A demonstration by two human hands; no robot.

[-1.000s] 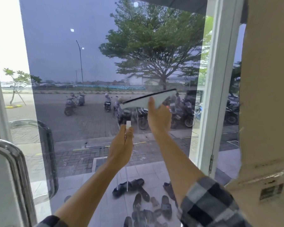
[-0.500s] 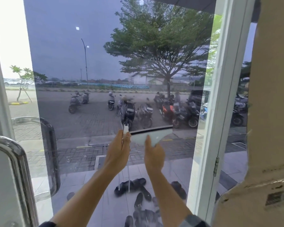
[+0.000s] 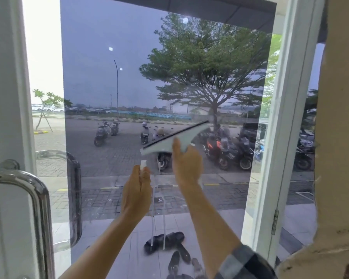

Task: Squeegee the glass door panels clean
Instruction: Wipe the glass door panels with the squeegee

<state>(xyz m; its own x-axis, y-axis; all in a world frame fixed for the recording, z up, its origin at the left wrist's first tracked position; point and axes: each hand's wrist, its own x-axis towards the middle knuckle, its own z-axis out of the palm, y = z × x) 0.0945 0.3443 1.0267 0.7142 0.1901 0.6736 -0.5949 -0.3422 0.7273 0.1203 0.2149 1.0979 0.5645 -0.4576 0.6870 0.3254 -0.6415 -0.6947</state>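
**A:** The right hand (image 3: 186, 164), what has it got?

**B:** It grips the squeegee (image 3: 175, 140). The fingers are curled round the stem and the forefinger lies straight up the head. The head is smooth, pale plastic in a flat fan shape, with a thin black rubber blade along its top edge. It is tilted, with the end farther from the door handle (image 3: 28, 188) higher. It lies against the glass panel (image 3: 93, 57), well right of that handle and above its top bend.

**A:** And the left hand (image 3: 137, 192)?

**B:** It is closed in a fist round a small bottle (image 3: 143, 164). Only a white cap pokes out above the thumb. The fist sits between the door handle and the right hand, just under the blade's low end.

**A:** Anything in the bottle?

**B:** I cannot tell; the fist hides its body.

**A:** The handle itself?

**B:** A round chrome tube, polished bright and bent in a curve.

**A:** The glass?

**B:** Tinted and glossy. Thin pale runs of liquid (image 3: 163, 208) trail down it to the right of the handle, below both hands. Farther right again stands the white painted door frame (image 3: 278, 137). A checked sleeve (image 3: 244, 264) covers the right arm near the elbow.
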